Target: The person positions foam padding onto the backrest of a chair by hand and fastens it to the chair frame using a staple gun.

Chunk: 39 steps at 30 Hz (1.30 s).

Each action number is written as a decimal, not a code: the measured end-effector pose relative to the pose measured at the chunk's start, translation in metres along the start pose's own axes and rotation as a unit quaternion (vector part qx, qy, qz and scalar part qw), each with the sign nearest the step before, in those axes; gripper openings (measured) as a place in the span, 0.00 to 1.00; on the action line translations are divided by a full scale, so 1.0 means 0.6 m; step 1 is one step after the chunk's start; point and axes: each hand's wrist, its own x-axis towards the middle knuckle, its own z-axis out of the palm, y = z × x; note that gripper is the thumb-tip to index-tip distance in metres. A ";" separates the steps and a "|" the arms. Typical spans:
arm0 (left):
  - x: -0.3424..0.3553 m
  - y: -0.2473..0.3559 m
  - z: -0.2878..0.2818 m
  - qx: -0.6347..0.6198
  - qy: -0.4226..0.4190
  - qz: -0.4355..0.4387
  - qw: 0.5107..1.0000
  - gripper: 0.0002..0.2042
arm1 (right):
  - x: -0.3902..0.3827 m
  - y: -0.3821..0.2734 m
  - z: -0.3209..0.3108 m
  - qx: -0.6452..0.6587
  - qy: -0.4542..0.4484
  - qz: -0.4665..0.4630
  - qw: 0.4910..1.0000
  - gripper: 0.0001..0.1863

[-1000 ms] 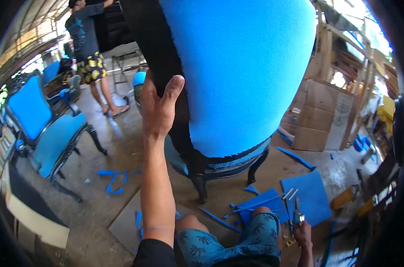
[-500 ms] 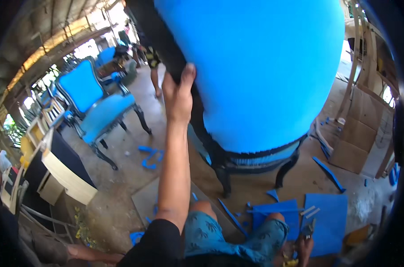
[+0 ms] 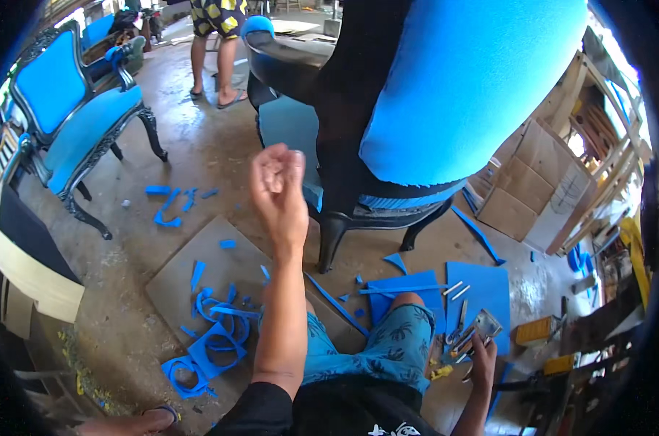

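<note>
A large chair with a blue foam back [image 3: 460, 94] and dark frame stands in front of me, its back turned toward me. My left hand [image 3: 279, 192] is raised beside the dark frame, apart from it, fingers loosely curled and nothing visible in them. Low on the right, my right hand [image 3: 483, 356] is closed on a metal hand tool [image 3: 487, 323] that looks like a staple gun; its grip is partly hidden. Scissors [image 3: 457, 330] and other small tools lie close by that hand, over a blue foam sheet [image 3: 482, 283].
A second blue chair [image 3: 90, 138] with a carved black frame stands at the left. Beyond, a person in patterned shorts [image 3: 219, 18] stands in sandals. Foam offcuts [image 3: 217, 349] lie on a flat board [image 3: 177, 283]. A cardboard box [image 3: 533, 182] and yellow case [image 3: 534, 331] are at right.
My left hand has let go of the chair's dark frame. The view has shifted, showing more of the floor and the chair's armrest. My right hand stays low on the right with the metal tool.
</note>
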 end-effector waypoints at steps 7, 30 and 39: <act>0.052 -0.026 0.051 0.048 -0.133 0.055 0.988 0.37 | -0.048 -0.147 0.056 -0.019 0.006 0.004 1.000 0.12; 0.065 -0.008 0.121 0.098 -0.093 0.222 0.966 0.22 | -0.092 -0.502 0.256 -0.301 -0.109 -0.233 0.918 0.13; 0.064 0.033 0.131 0.028 -0.114 0.025 0.993 0.28 | -0.075 -0.540 0.270 -0.280 -0.026 -0.372 0.885 0.13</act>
